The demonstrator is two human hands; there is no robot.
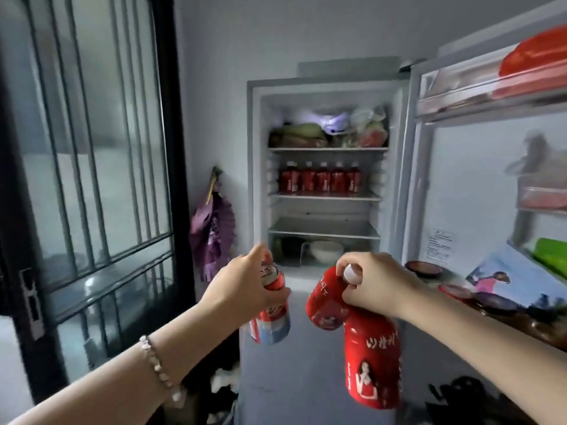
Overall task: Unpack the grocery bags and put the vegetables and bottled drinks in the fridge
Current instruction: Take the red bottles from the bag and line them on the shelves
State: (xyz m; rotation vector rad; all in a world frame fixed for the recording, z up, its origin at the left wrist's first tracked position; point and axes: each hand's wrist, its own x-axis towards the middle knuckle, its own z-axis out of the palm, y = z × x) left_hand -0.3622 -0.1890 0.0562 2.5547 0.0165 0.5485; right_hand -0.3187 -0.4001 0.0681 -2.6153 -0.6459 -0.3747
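Left hand [245, 286] fingers curl round the can [274, 282]. A second can [270, 325] sits just below; grip on it hidden. Right hand [374, 283] fingers clamp the necks of two red bottles [372, 363]. All are held in front of the open fridge [254, 179]. Drinks row [319, 180] on middle shelf, bagged veg [306, 134] on top.

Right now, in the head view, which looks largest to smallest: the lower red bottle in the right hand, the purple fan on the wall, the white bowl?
1. lower red bottle, though nearness to the camera inflates it.
2. purple fan, not far behind.
3. white bowl, smallest.
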